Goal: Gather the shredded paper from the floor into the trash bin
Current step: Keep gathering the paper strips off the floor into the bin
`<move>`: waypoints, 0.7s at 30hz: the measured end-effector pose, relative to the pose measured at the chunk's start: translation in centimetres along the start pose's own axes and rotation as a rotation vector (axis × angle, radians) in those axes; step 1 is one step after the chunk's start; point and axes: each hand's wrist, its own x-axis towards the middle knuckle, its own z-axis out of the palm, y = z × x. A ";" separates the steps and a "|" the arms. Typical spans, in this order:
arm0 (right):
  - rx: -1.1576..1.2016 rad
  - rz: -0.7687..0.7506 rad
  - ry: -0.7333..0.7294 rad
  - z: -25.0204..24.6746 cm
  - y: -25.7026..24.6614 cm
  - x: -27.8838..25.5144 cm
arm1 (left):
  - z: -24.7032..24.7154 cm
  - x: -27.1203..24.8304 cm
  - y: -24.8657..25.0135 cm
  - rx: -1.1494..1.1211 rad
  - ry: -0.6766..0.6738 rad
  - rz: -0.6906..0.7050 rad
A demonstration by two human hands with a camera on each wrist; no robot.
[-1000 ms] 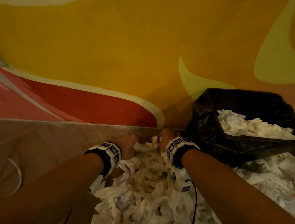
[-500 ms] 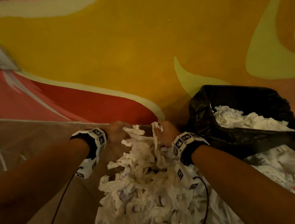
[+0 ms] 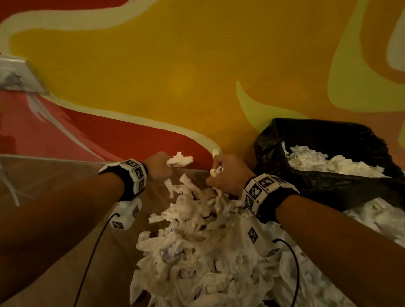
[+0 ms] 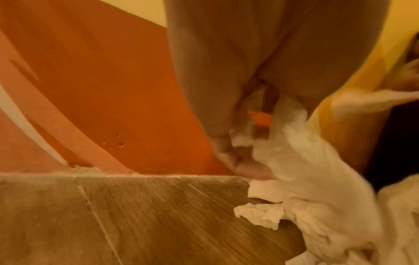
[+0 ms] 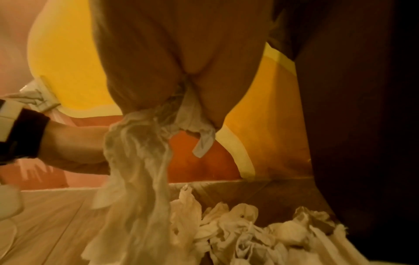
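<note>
A big heap of white shredded paper (image 3: 203, 257) lies on the wooden floor (image 3: 49, 182) by the wall. My left hand (image 3: 160, 167) grips a clump of shreds (image 3: 179, 160), seen close in the left wrist view as paper (image 4: 301, 143) bunched in the curled fingers. My right hand (image 3: 226, 177) holds another bunch (image 5: 140, 161) that trails down to the heap. Both hands are lifted above the heap's far end. The trash bin (image 3: 339, 186), lined with a black bag and part full of paper, stands just right of my right hand.
The painted wall (image 3: 179, 66) rises directly behind the hands. A white wall socket (image 3: 11, 73) with cables running down to the floor sits far left. More shredded paper (image 3: 384, 230) lies below and right of the bin. Bare floor stretches to the left.
Both hands have risen from the heap with shreds in their grip, and have drawn apart. The view has tilted up the wall.
</note>
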 end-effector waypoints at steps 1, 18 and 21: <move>-0.003 0.002 -0.004 0.0 0.0 -0.2 | 0.1 -0.1 0.0 0.042 -0.016 0.033; -0.190 -0.138 0.021 -2.0 0.7 -3.5 | 7.6 -2.7 1.8 0.720 -0.338 0.284; -0.198 -0.143 0.047 -2.5 0.7 -3.9 | 6.9 -2.7 2.2 0.773 -0.283 0.310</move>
